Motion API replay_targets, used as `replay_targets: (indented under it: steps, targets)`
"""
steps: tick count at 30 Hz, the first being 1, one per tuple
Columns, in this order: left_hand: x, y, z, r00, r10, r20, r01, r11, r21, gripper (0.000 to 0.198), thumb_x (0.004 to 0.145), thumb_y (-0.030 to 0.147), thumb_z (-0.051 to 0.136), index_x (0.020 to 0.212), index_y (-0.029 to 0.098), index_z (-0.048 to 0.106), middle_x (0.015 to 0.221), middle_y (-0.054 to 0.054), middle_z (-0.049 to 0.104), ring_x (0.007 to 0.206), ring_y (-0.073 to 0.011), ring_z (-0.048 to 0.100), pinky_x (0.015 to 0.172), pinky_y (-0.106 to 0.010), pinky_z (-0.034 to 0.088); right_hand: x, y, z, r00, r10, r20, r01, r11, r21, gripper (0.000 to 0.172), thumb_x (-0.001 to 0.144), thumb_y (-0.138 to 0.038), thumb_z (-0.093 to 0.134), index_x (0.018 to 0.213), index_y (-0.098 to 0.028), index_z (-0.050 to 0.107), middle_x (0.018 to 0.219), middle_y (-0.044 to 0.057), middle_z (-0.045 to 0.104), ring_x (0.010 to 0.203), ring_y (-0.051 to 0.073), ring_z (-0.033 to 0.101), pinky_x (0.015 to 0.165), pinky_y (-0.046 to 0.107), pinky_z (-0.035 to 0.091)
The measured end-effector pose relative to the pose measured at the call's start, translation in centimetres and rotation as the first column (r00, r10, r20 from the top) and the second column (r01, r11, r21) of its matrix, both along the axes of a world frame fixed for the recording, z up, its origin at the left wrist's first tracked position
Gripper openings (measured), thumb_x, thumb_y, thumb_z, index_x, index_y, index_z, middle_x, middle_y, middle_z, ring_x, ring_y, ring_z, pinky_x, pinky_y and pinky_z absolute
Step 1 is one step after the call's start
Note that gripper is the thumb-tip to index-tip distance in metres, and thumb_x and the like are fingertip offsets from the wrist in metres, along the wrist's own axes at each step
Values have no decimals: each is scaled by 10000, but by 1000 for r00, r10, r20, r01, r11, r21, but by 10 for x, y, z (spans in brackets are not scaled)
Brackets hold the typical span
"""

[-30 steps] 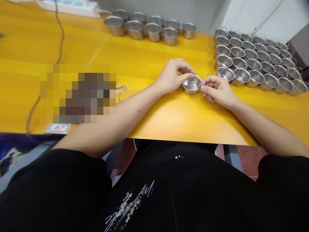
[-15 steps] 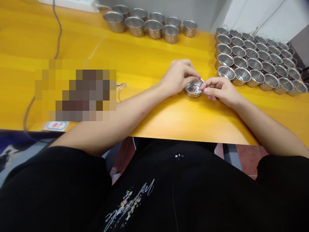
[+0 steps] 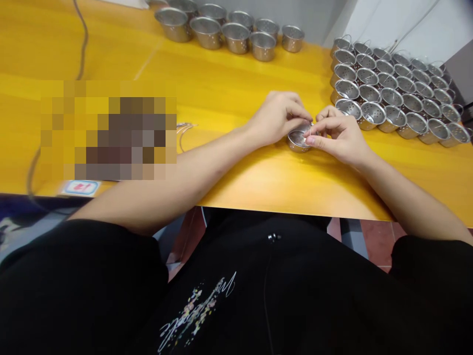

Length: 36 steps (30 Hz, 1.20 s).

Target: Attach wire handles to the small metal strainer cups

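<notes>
A small perforated metal strainer basket (image 3: 298, 143) stands upright on the yellow table between my hands. At its far rim, the thumb and fingers of my left hand (image 3: 279, 116) are pinched together, gripping the basket's edge; the exact contact is hidden behind the fingers. My right hand (image 3: 340, 135) reaches over the basket's right side. Its thumb and forefinger pinch a thin wire handle (image 3: 310, 132) whose lower end hangs inside the basket. Several loose bent wire handles (image 3: 186, 126) lie on the table beyond my left forearm.
Rows of strainer baskets with wire handles (image 3: 391, 98) fill the table's right side. More baskets without visible handles (image 3: 236, 38) line the back edge. A dark cable (image 3: 83, 39) crosses the left, near a blurred-out patch (image 3: 125, 138) and a small label (image 3: 81, 187).
My right hand has tilted and lifted its fingers over the basket, closer to my left hand. The basket is slightly further right in view; the whole view has shifted a little.
</notes>
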<state>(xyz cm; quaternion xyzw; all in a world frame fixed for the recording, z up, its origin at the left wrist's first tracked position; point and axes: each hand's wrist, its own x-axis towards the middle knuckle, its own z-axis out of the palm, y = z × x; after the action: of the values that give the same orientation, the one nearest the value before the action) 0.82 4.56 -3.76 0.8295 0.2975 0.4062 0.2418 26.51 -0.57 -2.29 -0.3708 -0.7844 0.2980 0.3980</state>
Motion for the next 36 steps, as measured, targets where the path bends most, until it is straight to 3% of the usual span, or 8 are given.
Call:
replay_targets:
  steps: [4,9,13,19,27,31,36]
  targets:
    - [3,-2,1,1000,-23,14,23,1000,3,208,1019,166,851,975,284,1017,1059,-85,932,1010,-278,879,961,-434,681,3,0,2,999,39,16,-39,999,-28,646,817,-924,1084,962,-312,942,1036,67,758,1063,303,699,988,511,619]
    - [2,-3,2,1000,-18,15,18,999,-46,172,998,201,881,968,299,1019,1061,-73,936,1047,-289,877,977,-437,694,5,1,0,996,92,-11,-92,979,-182,671,814,-901,1094,939,-266,918,1016,78,812,960,271,711,909,461,592]
    - [1,-3,2,1000,-18,18,20,997,-73,141,999,237,892,1015,289,1022,1106,-84,937,1070,-295,877,1028,-453,697,4,1,-3,992,122,-31,-125,966,-226,697,837,-906,1078,901,-249,852,958,52,774,884,233,660,849,419,554]
    - [0,0,-3,1000,-20,18,21,997,-76,155,1024,279,870,1081,275,1014,1149,-97,936,1105,-307,869,1084,-475,684,3,-1,-3,987,161,1,-158,967,-200,724,931,-954,979,962,-262,768,957,34,720,893,231,601,823,395,492]
    - [4,1,-6,1000,24,5,-24,995,-95,169,1048,354,838,1066,290,993,1144,-97,918,1120,-325,852,1113,-503,670,-1,-6,-4,987,133,92,-124,987,-104,729,1040,-989,828,1004,-275,687,975,45,701,900,252,572,851,420,502]
    - [4,0,-5,999,37,-23,-39,995,-87,176,1065,334,822,1107,288,987,1167,-97,908,1154,-319,853,1112,-491,670,-3,-7,-6,986,111,126,-106,993,-47,643,1111,-887,819,1010,-271,670,972,45,702,889,250,565,858,421,502]
    - [4,-4,-2,997,58,-59,-63,995,-75,203,1067,303,811,1169,259,981,1167,-101,906,1143,-312,854,1091,-472,677,-6,-10,-6,983,55,174,-51,998,-29,426,1167,-620,854,1021,-263,671,988,42,722,909,252,586,908,434,532]
